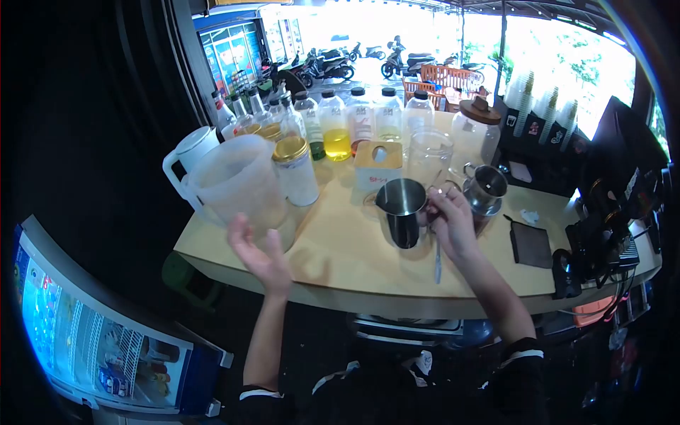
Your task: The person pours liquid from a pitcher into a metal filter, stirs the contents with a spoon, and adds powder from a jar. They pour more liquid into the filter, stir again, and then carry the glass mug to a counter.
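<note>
My right hand (453, 216) is closed around the handle of a steel milk pitcher (404, 225), which is upright over the counter with its open top toward me. Fingers apart, my left hand (263, 258) is raised in front of a large translucent plastic jug (237, 177) and holds nothing. Right of that jug stands a glass jar with a gold lid (295, 173) and white contents. Below my right hand a thin spoon-like utensil (438, 263) lies on the counter, its upper part hidden. A steel cup (486, 185) stands just beyond my right hand.
Several bottles (336, 127) line the counter's back, one with yellow liquid. A small box (378, 166), a clear jar (430, 156) and a wooden-lidded jar (476, 134) stand before them. On the right are a dark pouch (531, 245) and black equipment (609, 234). A lit fridge (92, 333) stands lower left.
</note>
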Available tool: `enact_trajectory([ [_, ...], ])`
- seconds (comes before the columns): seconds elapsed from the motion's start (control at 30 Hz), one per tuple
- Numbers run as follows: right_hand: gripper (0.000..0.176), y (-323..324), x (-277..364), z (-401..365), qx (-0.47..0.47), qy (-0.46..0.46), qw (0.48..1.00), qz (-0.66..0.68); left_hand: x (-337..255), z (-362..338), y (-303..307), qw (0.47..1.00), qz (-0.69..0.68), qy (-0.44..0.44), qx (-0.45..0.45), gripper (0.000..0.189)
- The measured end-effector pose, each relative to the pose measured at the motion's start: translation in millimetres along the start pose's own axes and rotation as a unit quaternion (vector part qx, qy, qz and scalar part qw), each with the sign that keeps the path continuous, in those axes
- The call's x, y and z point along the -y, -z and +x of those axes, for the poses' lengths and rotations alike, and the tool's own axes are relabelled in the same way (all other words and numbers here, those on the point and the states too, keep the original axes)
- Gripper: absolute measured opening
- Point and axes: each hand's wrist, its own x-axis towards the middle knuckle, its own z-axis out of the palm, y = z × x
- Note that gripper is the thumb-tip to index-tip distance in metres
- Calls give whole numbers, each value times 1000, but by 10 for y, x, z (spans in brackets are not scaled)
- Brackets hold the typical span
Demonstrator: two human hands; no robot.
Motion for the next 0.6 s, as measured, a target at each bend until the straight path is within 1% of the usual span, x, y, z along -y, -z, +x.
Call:
enact_trajectory([
  [0.03,13,-4,-227,-6,10,-13,1000,12,40,102,117,1000,2,4,0,51],
  [0.07,16,-30,-424,-14,-12,-22,1000,9,84,223,221,999,5,41,-30,53],
  [0.1,16,-64,-587,-26,-12,-21,1000,8,135,352,302,995,6,75,-59,55],
  [0.13,17,-93,-725,-36,-19,-36,999,14,208,474,356,996,3,74,-59,55],
  [0.2,21,-150,-959,-26,-34,-46,998,24,385,708,435,977,-69,201,-12,58],
  [0.23,21,-173,-1051,-27,-32,-39,998,26,458,813,470,978,-73,195,-12,58],
  [0.3,21,-179,-1232,-12,-56,-40,998,8,617,1026,489,968,-97,233,8,61],
  [0.33,21,-174,-1306,10,-48,-30,998,7,691,1144,489,968,-104,227,10,61],
  [0.4,21,-211,-1332,-59,-59,-29,998,-10,835,1358,500,934,-242,246,94,70],
  [0.43,21,-255,-1328,-108,-70,-36,997,-24,936,1454,507,934,-245,244,94,70],
  [0.47,19,-153,-1502,-88,-75,-27,997,-4,1035,1540,519,928,-225,281,98,72],
  [0.5,19,-152,-1510,-98,-74,-27,997,-4,1059,1609,522,920,-205,319,102,74],
  [0.53,20,-150,-1523,-105,-77,-10,997,-22,1077,1657,526,920,-204,318,102,74],
  [0.6,21,-151,-1544,-141,-84,5,996,-39,1094,1703,535,913,-206,335,108,67],
])
